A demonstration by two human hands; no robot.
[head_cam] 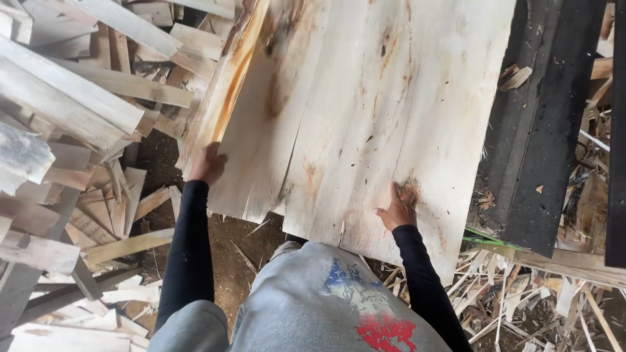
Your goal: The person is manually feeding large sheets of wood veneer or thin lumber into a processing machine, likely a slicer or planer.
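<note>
My left hand (207, 164) grips the left edge of a wide, pale veneer sheet (365, 104), fingers curled round the bark-stained rim. My right hand (399, 207) lies flat and spread on the sheet's near right part, pressing on its face. The two hands are well apart. The sheet stretches from just in front of me to the far side, split along the grain. Left lies a heap of wood offcuts (78, 117); right, a dark beam (541, 130).
</note>
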